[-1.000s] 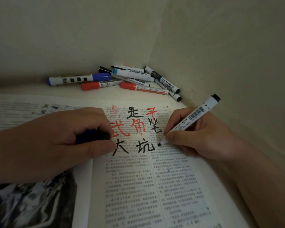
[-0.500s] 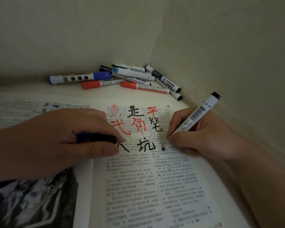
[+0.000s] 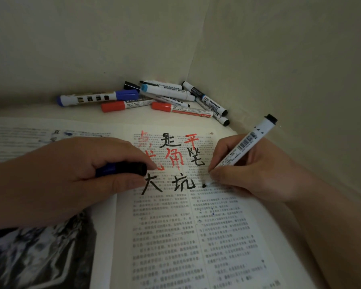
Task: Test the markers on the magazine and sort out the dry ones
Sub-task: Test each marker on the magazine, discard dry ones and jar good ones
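An open magazine [image 3: 175, 236] lies in front of me, its right page marked with red and black handwritten characters. My right hand [image 3: 250, 172] pinches a white marker with a black end [image 3: 246, 144], tilted, its black tip touching the page just right of the lower black characters. My left hand [image 3: 75, 174] rests on the left page and grips a dark cap with a blue part [image 3: 123, 169] between thumb and fingers. A pile of several markers [image 3: 171, 99] lies in the far corner.
The pile holds red-capped, blue-capped and black-capped white markers against the walls. Cream walls meet in a corner behind it and the right wall runs close along my right forearm. A dark photo fills the lower left page [image 3: 40, 257].
The marker tip has moved slightly right and down, leaving a black dot beside the lower characters. My left hand with the cap has slid a little to the right over the red writing.
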Action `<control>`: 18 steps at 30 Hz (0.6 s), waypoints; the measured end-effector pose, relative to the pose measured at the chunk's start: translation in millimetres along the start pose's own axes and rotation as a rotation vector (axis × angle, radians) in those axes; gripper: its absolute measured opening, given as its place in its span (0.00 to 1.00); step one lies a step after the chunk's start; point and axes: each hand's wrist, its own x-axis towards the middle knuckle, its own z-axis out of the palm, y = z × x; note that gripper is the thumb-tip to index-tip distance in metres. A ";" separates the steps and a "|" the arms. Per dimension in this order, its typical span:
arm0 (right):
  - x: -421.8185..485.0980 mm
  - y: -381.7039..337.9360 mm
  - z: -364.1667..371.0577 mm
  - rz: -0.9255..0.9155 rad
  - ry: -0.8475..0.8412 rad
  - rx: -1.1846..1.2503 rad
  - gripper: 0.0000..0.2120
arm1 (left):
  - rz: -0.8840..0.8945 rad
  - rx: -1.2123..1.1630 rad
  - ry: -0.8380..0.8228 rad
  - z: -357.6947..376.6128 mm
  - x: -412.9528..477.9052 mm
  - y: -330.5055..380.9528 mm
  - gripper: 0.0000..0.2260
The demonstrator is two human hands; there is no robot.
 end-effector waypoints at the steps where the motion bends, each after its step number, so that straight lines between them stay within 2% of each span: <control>1: 0.3 -0.3 -0.2 0.005 0.024 -0.010 0.09 | -0.008 -0.008 0.007 -0.2 -0.3 -0.7 0.18; 7: 1.4 4.7 -7.3 0.012 0.149 0.123 0.08 | -0.036 0.005 0.006 -2.3 -2.2 -2.0 0.18; 11: 0.4 3.0 -5.4 0.000 0.110 0.069 0.08 | -0.077 0.254 -0.049 -12.3 -1.9 -4.8 0.15; 18: 1.6 5.4 -6.6 0.042 0.102 0.050 0.07 | -0.091 0.190 -0.015 -11.4 -0.5 -5.3 0.16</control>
